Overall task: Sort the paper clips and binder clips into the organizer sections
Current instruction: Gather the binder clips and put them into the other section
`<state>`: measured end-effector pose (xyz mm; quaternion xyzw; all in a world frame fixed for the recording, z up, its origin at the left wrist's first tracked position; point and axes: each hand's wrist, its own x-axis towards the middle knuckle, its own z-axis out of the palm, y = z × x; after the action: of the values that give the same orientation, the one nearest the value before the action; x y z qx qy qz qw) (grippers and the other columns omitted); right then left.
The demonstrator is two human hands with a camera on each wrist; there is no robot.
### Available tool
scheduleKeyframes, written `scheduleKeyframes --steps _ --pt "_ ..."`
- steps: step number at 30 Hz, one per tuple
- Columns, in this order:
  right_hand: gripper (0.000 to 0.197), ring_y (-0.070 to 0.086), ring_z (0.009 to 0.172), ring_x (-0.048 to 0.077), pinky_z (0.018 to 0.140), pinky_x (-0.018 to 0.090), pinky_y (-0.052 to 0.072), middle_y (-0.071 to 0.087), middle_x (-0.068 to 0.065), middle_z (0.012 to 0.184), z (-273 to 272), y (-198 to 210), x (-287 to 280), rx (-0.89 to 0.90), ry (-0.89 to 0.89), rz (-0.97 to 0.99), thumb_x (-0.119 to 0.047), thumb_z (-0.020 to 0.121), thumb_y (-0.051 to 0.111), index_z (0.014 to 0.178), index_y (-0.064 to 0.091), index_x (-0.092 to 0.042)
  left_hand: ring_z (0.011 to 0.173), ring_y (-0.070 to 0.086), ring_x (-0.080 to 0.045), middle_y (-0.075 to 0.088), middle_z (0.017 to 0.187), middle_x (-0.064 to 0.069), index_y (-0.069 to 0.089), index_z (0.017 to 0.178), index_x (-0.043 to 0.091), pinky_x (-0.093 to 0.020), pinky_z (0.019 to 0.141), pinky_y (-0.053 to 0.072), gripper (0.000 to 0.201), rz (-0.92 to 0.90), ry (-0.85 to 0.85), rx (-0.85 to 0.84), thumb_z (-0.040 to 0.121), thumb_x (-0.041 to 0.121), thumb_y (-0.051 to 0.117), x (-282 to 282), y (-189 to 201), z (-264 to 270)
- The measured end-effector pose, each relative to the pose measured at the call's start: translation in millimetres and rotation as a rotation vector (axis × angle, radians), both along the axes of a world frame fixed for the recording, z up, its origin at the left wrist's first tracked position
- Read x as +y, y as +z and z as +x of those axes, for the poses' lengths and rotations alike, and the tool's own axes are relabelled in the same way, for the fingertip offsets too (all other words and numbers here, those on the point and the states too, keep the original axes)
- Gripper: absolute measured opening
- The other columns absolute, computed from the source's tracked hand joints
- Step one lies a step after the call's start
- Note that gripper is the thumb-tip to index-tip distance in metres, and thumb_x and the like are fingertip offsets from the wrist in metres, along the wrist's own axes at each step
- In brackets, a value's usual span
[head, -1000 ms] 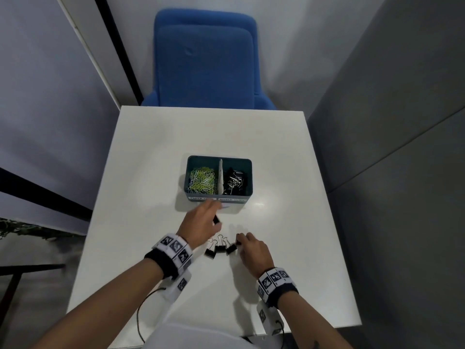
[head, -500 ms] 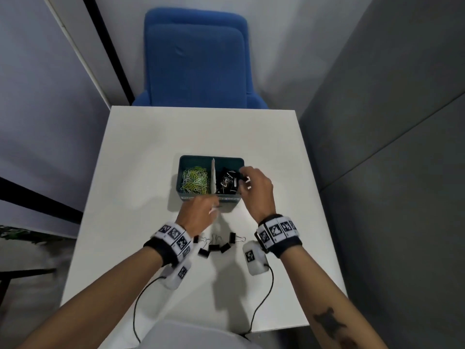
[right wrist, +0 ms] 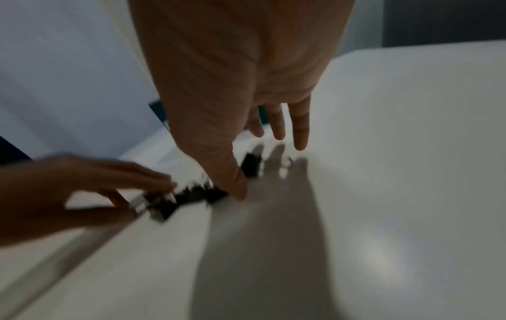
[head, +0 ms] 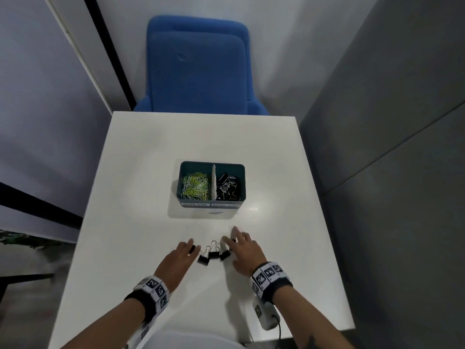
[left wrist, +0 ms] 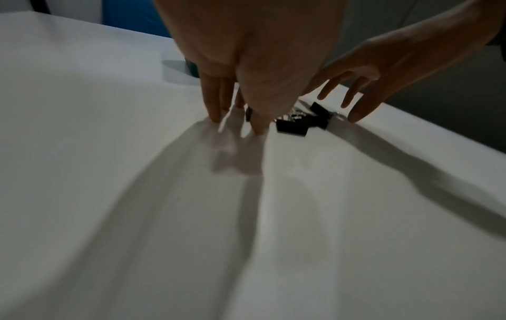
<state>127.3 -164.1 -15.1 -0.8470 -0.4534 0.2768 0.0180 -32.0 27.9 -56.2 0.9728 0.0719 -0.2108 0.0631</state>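
Note:
A teal two-section organizer (head: pixel 211 164) stands mid-table. Its left section holds yellow and white paper clips (head: pixel 196 188) and its right section holds black binder clips (head: pixel 227 188). Several loose black binder clips (head: pixel 213 255) (left wrist: pixel 292 128) (right wrist: pixel 191 194) lie in a row on the white table (head: pixel 151 172) between my hands. My left hand (head: pixel 191 246) (left wrist: pixel 238 123) has straight fingers, tips down on the table, with the leftmost clip (left wrist: pixel 248 112) between thumb and fingers. My right hand (head: pixel 230 241) (right wrist: pixel 263 168) hovers spread over the right end of the row, thumb tip by a clip, holding nothing.
A blue chair (head: pixel 198 66) stands beyond the table's far edge. Grey walls close in on the right and left. A white wrist device with a cable (head: pixel 266 317) lies near the table's front edge.
My right hand has come back from the organizer's right section, where it held a binder clip, to the row on the table, now empty. My left hand has dropped back from the organizer's front to the leftmost clip.

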Motion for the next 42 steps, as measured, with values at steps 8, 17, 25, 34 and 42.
scheduleKeyframes --steps 8,17,25,34,42 --pt "0.047 0.06 0.086 0.026 0.048 0.029 0.049 0.059 0.004 0.101 -23 -28 -19 -0.117 -0.031 0.096 0.004 0.055 0.076 0.095 0.064 -0.017 0.057 0.053 -0.015 0.048 0.07 0.002 0.06 0.066 0.017 -0.022 0.03 0.036 0.041 -0.045 -0.035 -0.084 0.038 0.008 0.088 -4 21 10" --pt "0.015 0.057 0.088 0.029 0.058 0.035 0.048 0.058 0.008 0.094 -16 -11 -11 -0.018 -0.221 0.119 -0.011 0.077 0.062 0.092 0.063 -0.011 0.075 0.06 -0.012 0.064 0.097 -0.002 0.065 0.107 0.011 -0.021 0.059 0.052 0.021 -0.189 0.131 -0.569 0.088 0.019 0.063 3 121 131" --pt "0.024 0.054 0.083 0.024 0.065 0.024 0.038 0.057 0.006 0.095 44 71 36 -0.088 -0.324 0.391 -0.011 0.075 0.068 0.097 0.059 -0.011 0.071 0.06 -0.013 0.064 0.092 0.0 0.066 0.1 0.013 -0.027 0.06 0.055 0.013 -0.181 0.129 -0.579 0.091 0.02 0.059 7 130 145" --pt "0.04 0.051 0.102 0.026 0.067 0.032 0.045 0.059 0.007 0.113 73 94 72 -0.195 -0.282 0.449 -0.02 0.083 0.067 0.122 0.056 -0.015 0.121 0.044 -0.024 0.035 0.142 -0.003 0.027 0.145 0.025 -0.04 0.079 0.05 0.066 -0.158 0.025 -0.004 0.088 0.038 0.057 -14 48 57" --pt "0.048 0.051 0.115 0.027 0.084 0.04 0.05 0.053 0.008 0.129 -3 29 24 0.031 -0.083 0.116 -0.024 0.089 0.059 0.135 0.047 -0.019 0.096 0.06 -0.027 0.053 0.134 -0.013 0.047 0.134 0.023 -0.03 0.042 0.045 0.084 -0.082 -0.19 0.021 0.059 0.025 0.085 -28 19 25"
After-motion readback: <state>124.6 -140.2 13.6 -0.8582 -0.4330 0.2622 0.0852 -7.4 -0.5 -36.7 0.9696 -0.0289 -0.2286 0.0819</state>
